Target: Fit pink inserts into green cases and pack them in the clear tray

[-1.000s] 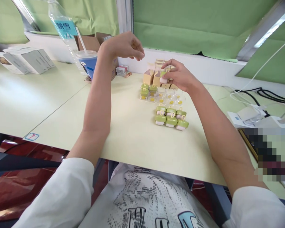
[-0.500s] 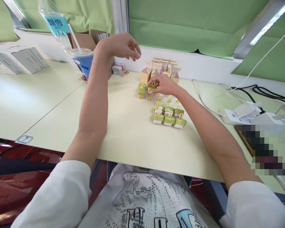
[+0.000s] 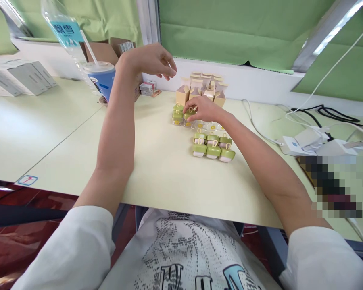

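Note:
My right hand (image 3: 206,108) reaches over a row of small clear containers (image 3: 212,126). Its thumb and fingers pinch a green lid with a pale loop (image 3: 188,116) that sits on one of them. Just left stand containers with green lids on (image 3: 177,117). Nearer to me, several green-lidded cases with white bottoms and cream loops (image 3: 213,151) are grouped in two rows. My left hand (image 3: 157,60) hangs in the air left of the small open cartons (image 3: 196,90). Its fingers are loosely bent and apart, with nothing in them.
A blue cup with a straw (image 3: 99,78), a large plastic bottle (image 3: 67,34) and an opened cardboard box (image 3: 101,52) stand behind my left forearm. White boxes (image 3: 24,76) sit far left. Power strips with cables (image 3: 302,145) and a blurred-out dark object lie to the right.
The view has shifted slightly, so everything sits a little further left. My right hand stays at the same green lid, and my left hand is still raised.

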`<action>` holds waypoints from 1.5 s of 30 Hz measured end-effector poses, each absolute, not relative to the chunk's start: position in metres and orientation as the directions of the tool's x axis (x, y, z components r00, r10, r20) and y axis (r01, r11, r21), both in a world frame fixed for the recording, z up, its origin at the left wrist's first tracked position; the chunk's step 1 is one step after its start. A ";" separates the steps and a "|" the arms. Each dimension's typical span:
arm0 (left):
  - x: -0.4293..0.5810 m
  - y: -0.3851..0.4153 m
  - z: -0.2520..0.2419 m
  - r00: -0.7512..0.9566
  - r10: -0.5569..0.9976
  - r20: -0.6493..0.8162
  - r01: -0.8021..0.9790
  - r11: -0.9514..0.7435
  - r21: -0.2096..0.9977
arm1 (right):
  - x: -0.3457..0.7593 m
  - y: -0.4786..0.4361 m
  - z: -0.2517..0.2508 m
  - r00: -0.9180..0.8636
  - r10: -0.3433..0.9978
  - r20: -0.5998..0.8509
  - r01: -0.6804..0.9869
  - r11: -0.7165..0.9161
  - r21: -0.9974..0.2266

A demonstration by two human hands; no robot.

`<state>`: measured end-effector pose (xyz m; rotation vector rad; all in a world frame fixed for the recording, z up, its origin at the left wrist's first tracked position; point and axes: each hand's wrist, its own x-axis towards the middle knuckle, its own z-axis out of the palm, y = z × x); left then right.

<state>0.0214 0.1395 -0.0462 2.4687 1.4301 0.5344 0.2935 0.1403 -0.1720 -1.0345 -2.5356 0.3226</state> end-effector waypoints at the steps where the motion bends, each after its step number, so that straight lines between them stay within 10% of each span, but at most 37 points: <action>1: 0.021 0.139 -0.046 0.457 0.869 0.191 0.784 -0.494 0.375 | 0.293 0.141 -0.172 -0.660 0.706 0.258 0.620 0.705 -0.344; 26: 0.024 0.152 -0.051 0.447 0.888 0.110 0.822 -0.457 0.339 | 0.300 0.138 -0.160 -0.571 0.791 0.220 0.721 0.612 -0.324; 36: 0.028 0.182 -0.093 0.507 0.779 -0.370 0.824 -0.312 0.473 | 0.290 0.141 -0.173 -0.516 0.817 0.258 0.750 0.576 -0.327; 45: 0.046 0.190 -0.105 0.486 0.740 -0.465 0.858 -0.302 0.416 | 0.306 0.139 -0.161 -0.593 0.793 0.140 0.742 0.606 -0.288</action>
